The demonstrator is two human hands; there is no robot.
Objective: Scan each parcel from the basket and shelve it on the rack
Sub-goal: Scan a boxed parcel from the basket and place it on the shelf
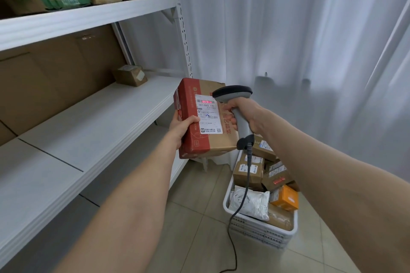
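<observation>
**Soft daylight, bent edges**

Bright, even daylight filters through the white curtain from twelve to three o'clock, washing it out to a haze. Soft shadows lie under the rack shelves at nine o'clock. The scanner throws a glowing red line on the parcel label. Straight edges bow near the borders.
</observation>
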